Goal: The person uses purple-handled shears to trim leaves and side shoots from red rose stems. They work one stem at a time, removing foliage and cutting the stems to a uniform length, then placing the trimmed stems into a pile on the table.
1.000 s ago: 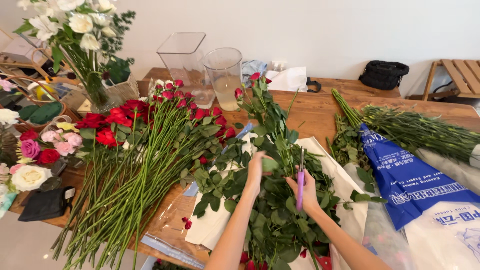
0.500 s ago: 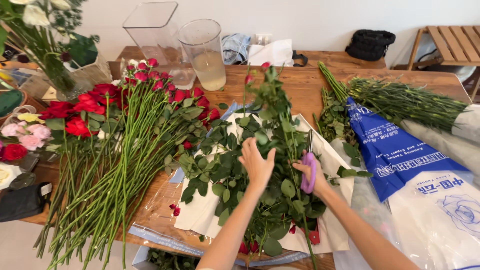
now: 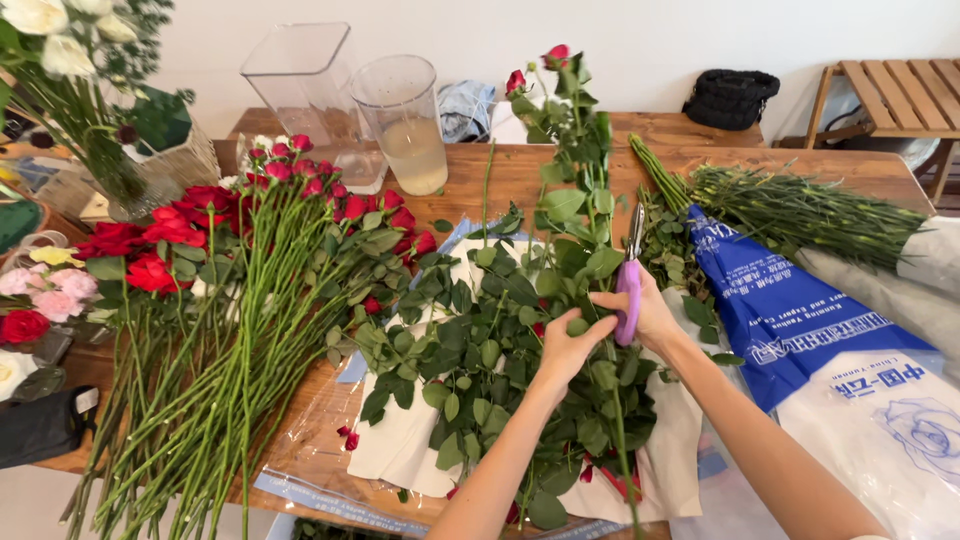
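My left hand (image 3: 567,347) pinches the rose stem (image 3: 583,200) low down, my right hand (image 3: 640,312) just beside it is closed around purple scissors (image 3: 630,285), and the stem rises away over the desk (image 3: 480,180).

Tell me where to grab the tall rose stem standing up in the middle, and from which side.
Take the rose stem on its lower stretch, just under where the left hand holds it now, coming from the left. The stem stands nearly upright with its blooms on top; the right hand and purple scissors crowd the right side. A light grip seems wise, since thorns may hide among the leaves.
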